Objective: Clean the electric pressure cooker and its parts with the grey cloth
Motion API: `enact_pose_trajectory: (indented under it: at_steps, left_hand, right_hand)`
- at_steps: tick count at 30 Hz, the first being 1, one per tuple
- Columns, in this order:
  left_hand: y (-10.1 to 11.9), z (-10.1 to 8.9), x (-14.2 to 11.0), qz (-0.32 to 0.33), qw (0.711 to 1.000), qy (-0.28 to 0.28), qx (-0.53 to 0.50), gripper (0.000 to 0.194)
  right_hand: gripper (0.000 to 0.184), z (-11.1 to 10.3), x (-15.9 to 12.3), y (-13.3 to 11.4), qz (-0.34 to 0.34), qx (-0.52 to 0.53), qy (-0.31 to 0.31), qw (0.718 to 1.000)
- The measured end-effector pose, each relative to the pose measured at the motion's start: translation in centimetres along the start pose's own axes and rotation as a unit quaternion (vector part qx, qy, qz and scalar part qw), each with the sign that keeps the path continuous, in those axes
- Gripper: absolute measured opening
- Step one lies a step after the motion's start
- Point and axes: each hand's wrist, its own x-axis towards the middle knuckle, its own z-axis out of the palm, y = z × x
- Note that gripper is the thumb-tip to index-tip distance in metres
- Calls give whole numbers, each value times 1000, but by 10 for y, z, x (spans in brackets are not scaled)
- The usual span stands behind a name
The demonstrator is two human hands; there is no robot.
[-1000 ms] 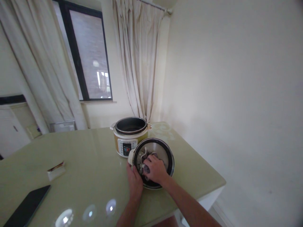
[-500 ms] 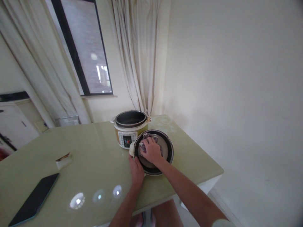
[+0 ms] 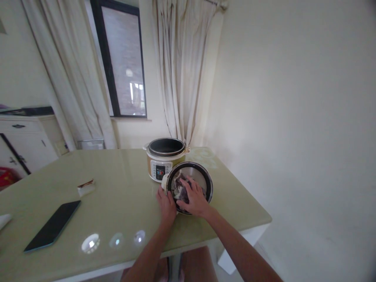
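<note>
A round cooker lid [image 3: 201, 175] is tilted with its pale inner face and dark rim towards me. My left hand [image 3: 167, 205] holds the lid at its lower left edge, near a white handle piece. Inside the lid lies a crumpled grey-purple cloth [image 3: 178, 187]. My right hand [image 3: 194, 197] grips the cloth from above with fingers somewhat spread, pressing it against the inner face. Part of the cloth is hidden under that hand. Just behind the lid stands an electric pressure cooker [image 3: 155, 166], its top uncovered and a dark inner pot showing.
Everything stands on a glossy greenish table [image 3: 117, 196] near its right end. To the left lie a dark tablet or phone [image 3: 53, 226] and a small white packet [image 3: 86, 188]. A wall [image 3: 293, 117] rises on the right; curtains [image 3: 185, 78] hang behind.
My right hand and the cloth have moved down within the lid, and the fingers have spread wider. The left hand keeps its hold. My view has shifted slightly.
</note>
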Motion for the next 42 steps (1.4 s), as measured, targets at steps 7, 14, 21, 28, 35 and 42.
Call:
enact_pose_trajectory:
  at_steps: [7, 14, 21, 28, 35, 42]
  left_hand:
    - [27, -18, -23, 291, 942, -121, 114, 64]
    - [81, 18, 3, 293, 845, -329, 303, 69]
    - [124, 56, 61, 283, 840, -293, 359, 46]
    - [93, 47, 6, 315, 813, -400, 282, 56]
    - [90, 7, 25, 393, 722, -460, 336, 58]
    - [119, 16, 62, 359, 783, -318, 396, 47]
  right_hand:
    - [72, -2, -15, 73, 254, 53, 284, 923]
    - [62, 54, -30, 111, 291, 267, 196, 897]
    - [68, 62, -33, 122, 299, 271, 185, 896]
    - [52, 60, -38, 116, 321, 297, 191, 879]
    - [57, 57, -39, 106, 333, 289, 229, 868]
    - [60, 55, -41, 104, 305, 303, 258, 865]
